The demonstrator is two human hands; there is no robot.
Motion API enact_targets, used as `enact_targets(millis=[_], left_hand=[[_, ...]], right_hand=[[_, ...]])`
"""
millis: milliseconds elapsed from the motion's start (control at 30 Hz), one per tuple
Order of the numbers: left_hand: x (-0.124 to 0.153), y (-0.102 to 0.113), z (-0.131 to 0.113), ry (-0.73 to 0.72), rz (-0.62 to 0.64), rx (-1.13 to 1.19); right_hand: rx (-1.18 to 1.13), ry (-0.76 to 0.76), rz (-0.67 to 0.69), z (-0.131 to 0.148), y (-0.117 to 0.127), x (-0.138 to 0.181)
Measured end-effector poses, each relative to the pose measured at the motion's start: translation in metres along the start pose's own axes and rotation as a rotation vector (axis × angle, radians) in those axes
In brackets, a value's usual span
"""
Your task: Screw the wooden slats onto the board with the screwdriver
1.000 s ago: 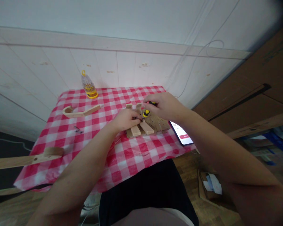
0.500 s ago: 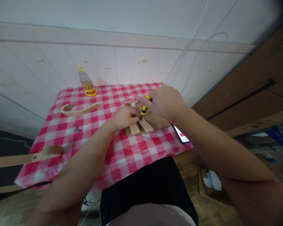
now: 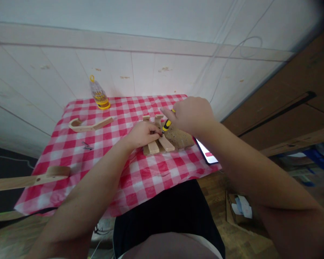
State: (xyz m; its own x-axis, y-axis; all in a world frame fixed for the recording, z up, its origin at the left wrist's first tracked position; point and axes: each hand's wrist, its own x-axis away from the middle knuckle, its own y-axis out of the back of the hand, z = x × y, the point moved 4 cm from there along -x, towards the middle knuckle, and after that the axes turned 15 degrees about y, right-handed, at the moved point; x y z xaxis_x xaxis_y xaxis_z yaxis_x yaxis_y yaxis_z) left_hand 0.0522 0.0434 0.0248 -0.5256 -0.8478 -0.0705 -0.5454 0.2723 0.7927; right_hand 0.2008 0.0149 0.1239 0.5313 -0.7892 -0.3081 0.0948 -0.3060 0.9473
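Right hand (image 3: pixel 193 113) has rolled over since a second ago, fingers wrapped round the screwdriver (image 3: pixel 166 125), tip at the wooden piece (image 3: pixel 166 144) on the brown board (image 3: pixel 182 138). Left hand (image 3: pixel 143 133) rests alongside; we can't tell if its fingers pinch. We'd keep the shaft steady, pressure even.

The screwdriver (image 3: pixel 166 125) is yellow and black; the wooden hooks (image 3: pixel 166 143) are pale tan, the board (image 3: pixel 181 138) dark-speckled brown. Red, pink and white checks pattern the cloth (image 3: pixel 140 176). The far-left container (image 3: pixel 100 98) has a yellow base; the phone screen (image 3: pixel 209 154) shows white and red.
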Motion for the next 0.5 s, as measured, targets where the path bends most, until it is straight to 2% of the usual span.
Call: enact_targets(millis=[67,167,233,333,433,500], left_hand=[[-0.0002,0.0002,-0.0006,0.008,0.007,0.001],[-0.0004,0.001,-0.002,0.014,0.007,-0.015],[-0.0003,0.0015,-0.0026,0.012,0.005,-0.017],[0.0001,0.0016,-0.0025,0.002,0.004,0.003],[0.0002,0.0014,-0.0021,-0.002,0.006,0.021],[0.0003,0.0015,-0.0022,0.002,0.008,0.025]], right_hand=[[0.047,-0.067,-0.065,0.0044,0.0006,0.0002],[-0.012,-0.05,0.044,0.0064,-0.0023,0.0026],[-0.149,0.011,0.124,0.0047,-0.0025,0.0055],[-0.371,0.147,0.122,0.0023,-0.0001,0.0075],[-0.403,0.282,0.104,0.0032,-0.0024,0.0062],[-0.374,0.317,0.099,0.0043,-0.0059,0.0048]])
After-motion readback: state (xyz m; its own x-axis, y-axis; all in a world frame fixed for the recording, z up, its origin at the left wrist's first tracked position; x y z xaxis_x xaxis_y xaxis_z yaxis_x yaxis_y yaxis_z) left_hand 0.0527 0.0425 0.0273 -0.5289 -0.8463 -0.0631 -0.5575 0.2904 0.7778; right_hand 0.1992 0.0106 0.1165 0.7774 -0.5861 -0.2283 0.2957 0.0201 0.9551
